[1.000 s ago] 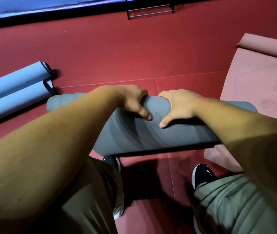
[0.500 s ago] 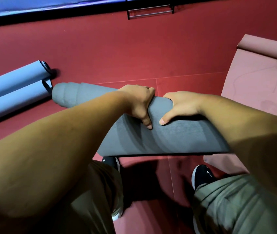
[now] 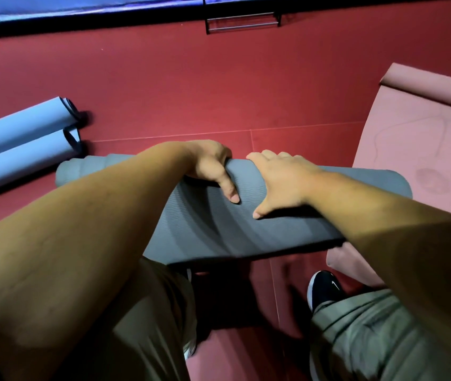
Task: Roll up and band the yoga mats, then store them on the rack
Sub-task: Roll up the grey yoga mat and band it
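Grey mat (image 3: 246, 229): rolled into a thick cylinder. Its long axis is running left to right across the view, close to level. The left end is pointing toward the blue rolls and the right end toward the pink mat. The roll is sitting in front of the person's knees, and its near edge is overlapping the left trouser leg (image 3: 150, 312). Cannot tell whether it is touching the floor.

Hands: both are gripping the roll near its middle, close together but apart.
- Left hand (image 3: 210, 166): fingers are curling over the far side of the roll, and the thumb is pressing on the near face.
- Right hand (image 3: 279, 182): fingers are draping over the top of the roll, and the thumb is spreading down the near face.

Surroundings:
- Two light blue rolled mats are lying side by side on the left, the upper blue roll (image 3: 18, 125) touching the lower blue roll (image 3: 21, 158). Their open ends are facing right, and the lower one is ending just beside the grey mat's left end.
- A pink mat (image 3: 411, 133) is lying mostly flat on the right, with its far end curling into a small roll.
- The red floor (image 3: 219, 86) is lying under everything.
- A black shoe (image 3: 324, 287) is standing beside the pink mat's near corner.
- A black metal frame (image 3: 242, 22) is standing at the far edge of the floor, below a blue padded strip (image 3: 54, 6).
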